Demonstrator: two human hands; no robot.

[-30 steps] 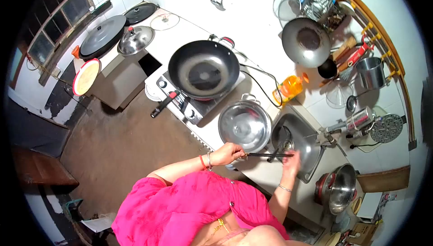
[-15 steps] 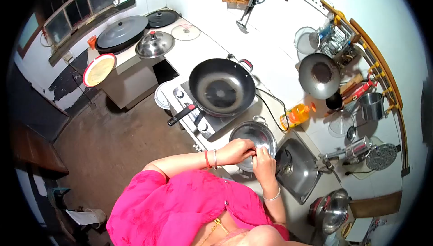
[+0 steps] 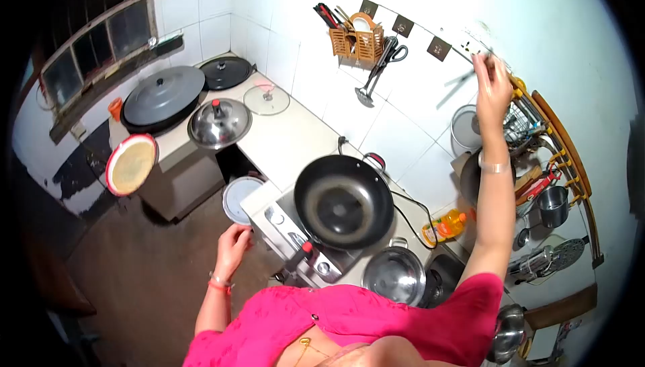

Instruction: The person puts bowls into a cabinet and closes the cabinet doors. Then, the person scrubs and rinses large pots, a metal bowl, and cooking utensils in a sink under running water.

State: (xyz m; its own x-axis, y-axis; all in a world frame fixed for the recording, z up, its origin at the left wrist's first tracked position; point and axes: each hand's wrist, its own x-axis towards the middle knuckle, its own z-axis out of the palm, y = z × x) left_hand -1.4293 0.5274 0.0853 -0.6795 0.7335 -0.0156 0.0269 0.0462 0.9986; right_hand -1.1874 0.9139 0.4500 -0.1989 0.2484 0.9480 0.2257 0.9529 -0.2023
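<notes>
My right hand is raised high against the wall at the upper right, beside a wall socket. Its fingers are pinched together; what they hold, if anything, is too small to make out, and a thin dark shadow falls on the wall beside it. Low at the left, my left hand hangs over the floor in front of the counter, fingers curled, with nothing visible in them. Between the hands a black wok sits on the stove. A steel pot is to its right.
An orange bottle and black cable lie behind the pot. A utensil basket, scissors and a ladle hang on the wall. Left are a domed steel lid, a large grey lid and a red-rimmed dish. The sink is partly hidden.
My hands were over the pot and sink, first with thin dark sticks between them, then together. My right hand has risen to the wall; my left has moved left. The view has shifted.
</notes>
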